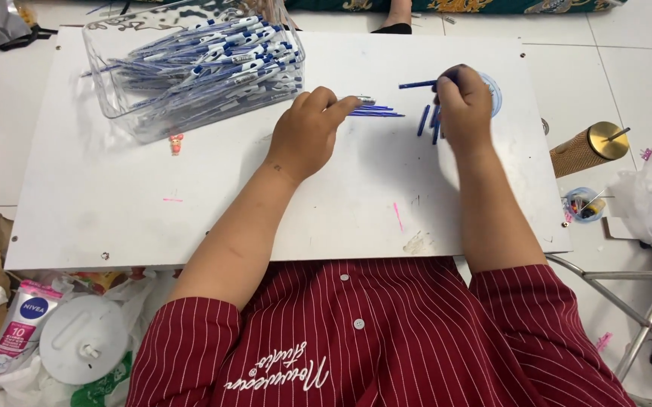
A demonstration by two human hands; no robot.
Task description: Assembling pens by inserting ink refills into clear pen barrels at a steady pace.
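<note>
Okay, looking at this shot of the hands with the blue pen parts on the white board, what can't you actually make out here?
Head view only:
- Right hand: its curled fingers hide how the blue pen part is gripped, and cover most of the round lid behind it.
- Left hand: covers the near ends of the blue refills.
- Clear container: its far rim is cut off by the top edge; the pens inside are too tangled to count.
- Small cup: contents too small to tell.

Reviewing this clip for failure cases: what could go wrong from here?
1. The left hand pins a loose bundle of blue refills by one end; they could fan out or roll on the white board.
2. The right hand holds one blue piece above several loose blue pieces; a nudge might scatter them.
3. The clear bin of pens is heaped high, so pens may spill.
</note>
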